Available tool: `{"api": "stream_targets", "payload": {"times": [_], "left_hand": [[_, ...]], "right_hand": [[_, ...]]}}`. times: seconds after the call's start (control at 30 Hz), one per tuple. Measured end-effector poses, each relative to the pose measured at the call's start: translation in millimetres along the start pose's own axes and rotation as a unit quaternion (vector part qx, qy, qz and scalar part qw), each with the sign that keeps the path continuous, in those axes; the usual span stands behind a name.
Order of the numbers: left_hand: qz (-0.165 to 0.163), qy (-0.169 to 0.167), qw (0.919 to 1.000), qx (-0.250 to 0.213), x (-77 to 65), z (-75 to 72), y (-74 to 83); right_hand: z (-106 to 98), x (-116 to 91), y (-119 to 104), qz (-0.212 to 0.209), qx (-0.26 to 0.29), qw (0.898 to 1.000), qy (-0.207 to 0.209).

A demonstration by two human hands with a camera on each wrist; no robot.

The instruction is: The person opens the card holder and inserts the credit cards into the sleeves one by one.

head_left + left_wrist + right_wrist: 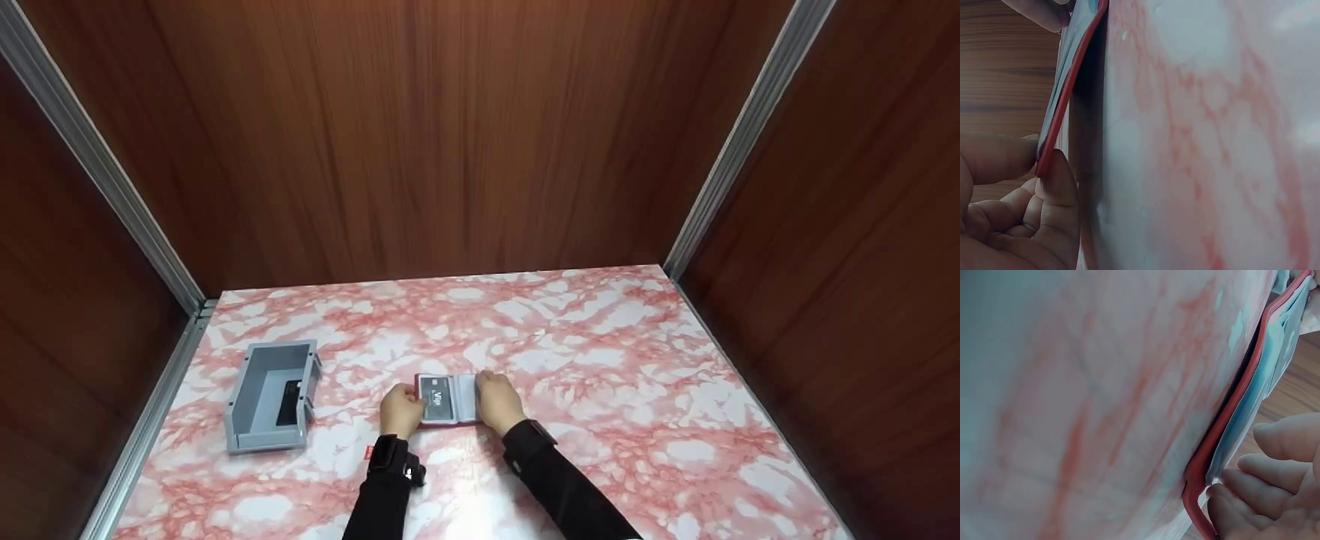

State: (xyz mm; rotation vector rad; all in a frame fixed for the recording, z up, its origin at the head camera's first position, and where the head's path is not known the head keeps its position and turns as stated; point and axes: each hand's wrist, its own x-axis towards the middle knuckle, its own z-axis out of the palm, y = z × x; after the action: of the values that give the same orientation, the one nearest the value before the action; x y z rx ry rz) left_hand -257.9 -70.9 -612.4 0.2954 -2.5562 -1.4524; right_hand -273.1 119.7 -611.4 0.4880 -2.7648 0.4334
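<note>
A red card holder (457,400) lies spread open in front of me, showing clear plastic sleeves. Behind its left sleeve is a dark grey card (437,398) printed "Vip". My left hand (402,411) pinches the holder's left edge between thumb and fingers; the red cover (1064,107) is tilted up off the table there. At the right edge, my right hand (499,401) touches the sleeves and cover with its fingertips. In the right wrist view its thumb (1289,437) stands apart from the holder. The right end of the cover bends near those fingers.
A grey open bin (268,442) stands at the left with a black object (289,403) inside; its kind cannot be told. A small red item (368,452) lies beside my left wrist. Wooden panels (420,150) enclose the red-and-white marbled table (600,330).
</note>
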Motion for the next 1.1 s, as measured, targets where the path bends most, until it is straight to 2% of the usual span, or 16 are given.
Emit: {"api": "stream_targets", "payload": {"times": [0.2,0.4,0.53,1.1], "left_hand": [[-0.007,-0.002,1.0,0.0,-0.1,-0.7,0.8],[-0.013,-0.006,0.9998,-0.01,0.0,-0.6,1.6],[-0.006,-0.004,0.9999,-0.011,-0.4,-0.7,1.8],[0.007,-0.001,1.0,0.002,-0.2,-0.9,-0.1]], "right_hand": [[-0.6,-0.7,-1.4,-0.008,-0.01,1.0,-0.003],[0.8,-1.1,-1.5,-0.019,-0.017,1.0,0.017],[1.0,-1.5,-1.4,-0.017,-0.013,1.0,0.023],[-7.5,-0.9,-6.6,-0.004,0.05,0.998,-0.026]]}}
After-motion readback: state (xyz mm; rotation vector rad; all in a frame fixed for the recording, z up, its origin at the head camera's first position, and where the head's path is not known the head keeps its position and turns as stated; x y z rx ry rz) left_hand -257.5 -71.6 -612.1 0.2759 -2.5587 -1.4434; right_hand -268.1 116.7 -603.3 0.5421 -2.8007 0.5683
